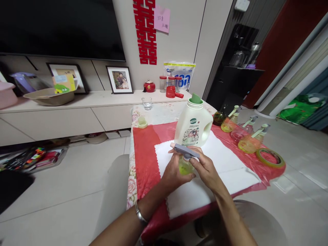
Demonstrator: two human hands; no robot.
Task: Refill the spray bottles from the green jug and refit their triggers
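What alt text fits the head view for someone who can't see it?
The left hand holds a spray bottle of yellow-green liquid, the right hand at its grey spray head, above a white sheet on a red-covered table. A large pale jug stands beyond; more spray bottles and a tape roll are at right.

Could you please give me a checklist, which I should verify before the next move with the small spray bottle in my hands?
1. Left hand around the small spray bottle: ok.
2. Right hand on the sprayer head: ok.
3. Sprayer head fully tightened: cannot tell.
4. Large jug standing upright: ok.
5. Large jug capped: not ok, its green spout is exposed.
6. Tape roll apart from both hands: ok.
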